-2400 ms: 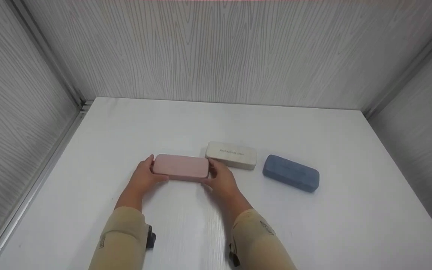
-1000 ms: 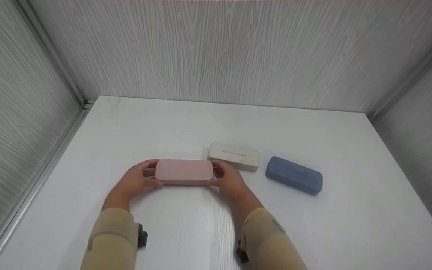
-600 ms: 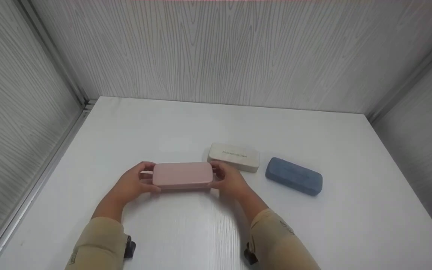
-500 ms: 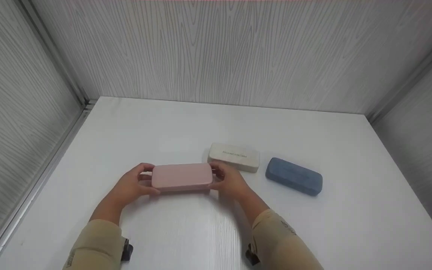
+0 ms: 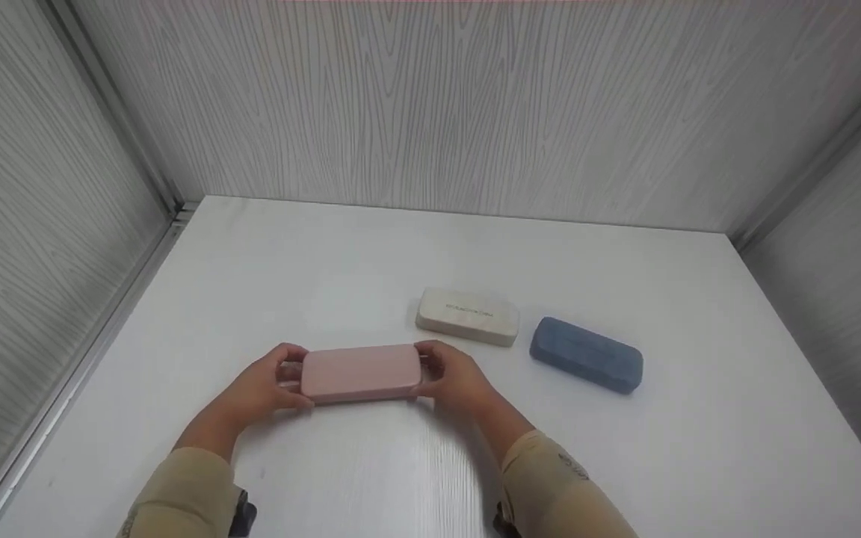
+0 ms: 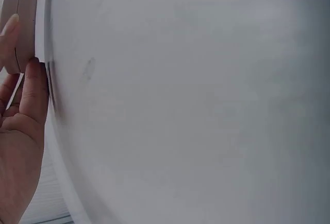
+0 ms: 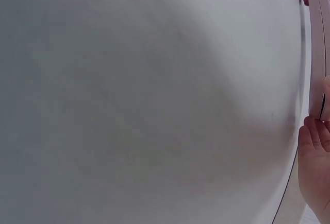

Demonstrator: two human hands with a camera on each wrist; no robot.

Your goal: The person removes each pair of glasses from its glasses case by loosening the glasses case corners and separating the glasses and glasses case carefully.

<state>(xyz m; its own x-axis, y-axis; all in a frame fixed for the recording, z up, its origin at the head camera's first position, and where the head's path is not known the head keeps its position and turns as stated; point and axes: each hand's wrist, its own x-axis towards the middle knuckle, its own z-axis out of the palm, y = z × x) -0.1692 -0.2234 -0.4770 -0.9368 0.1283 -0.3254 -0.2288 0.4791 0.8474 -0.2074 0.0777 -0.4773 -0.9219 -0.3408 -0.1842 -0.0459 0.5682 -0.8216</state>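
Case (image 5: 361, 372) of pink, oblong and round-cornered, lies flat side up between our two hands, low and left of centre over the white table (image 5: 311, 261). Our left hand (image 5: 255, 387) grips its left end, thumb at the near corner and index finger at the far one. Our right hand (image 5: 460, 377) pinches the other end in much the same way. From the left wrist, we see a thin dark seam along the case's side; whether its underside touches the table we cannot tell. Just beyond its right end rests a cream case (image 5: 468, 317) with lettering too blurred to read, and right of that a blue case (image 5: 587, 355), set at a slant. We wear tan sleeves (image 5: 180, 493).
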